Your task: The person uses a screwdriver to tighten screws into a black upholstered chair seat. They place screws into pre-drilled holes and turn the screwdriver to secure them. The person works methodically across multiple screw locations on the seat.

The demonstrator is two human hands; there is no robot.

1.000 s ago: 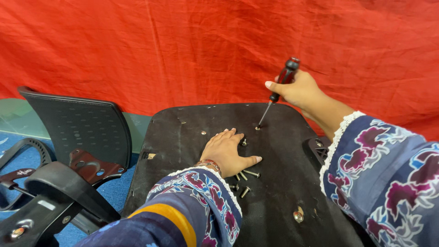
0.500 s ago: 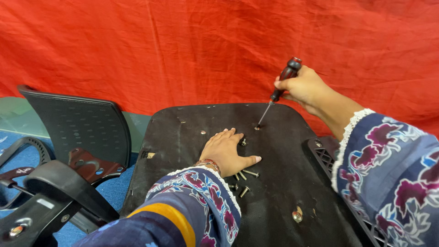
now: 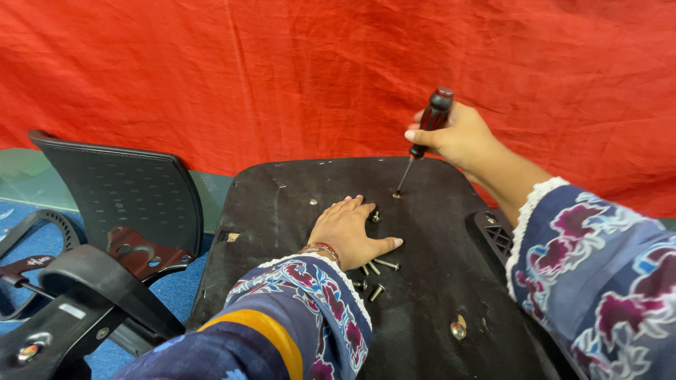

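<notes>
- My right hand (image 3: 456, 137) is closed in a fist around the dark handle of a screwdriver (image 3: 424, 134), thumb along the grip.
- The screwdriver tilts, its shaft running down and to the left from that hand; the tip meets a screw (image 3: 396, 195) set in the black seat panel (image 3: 296, 211).
- My left hand (image 3: 350, 231) lies flat on the panel, palm down, fingers spread slightly and thumb stuck out to the right; it grips nothing.
- Loose screws (image 3: 377, 271) lie just below and right of the left hand's thumb, and one more (image 3: 375, 217) sits right by its fingertips.
- A brass-coloured fitting (image 3: 458, 328) sits in the panel well below the left hand, towards me and to the right.
- Far left of the left hand stands a black perforated chair back (image 3: 120, 197), with a black armrest piece (image 3: 91, 295) lying in front of it, nearer me.
- Behind both hands hangs a red cloth (image 3: 211, 77).
- A black mesh part (image 3: 496, 236) shows just under my right forearm.
</notes>
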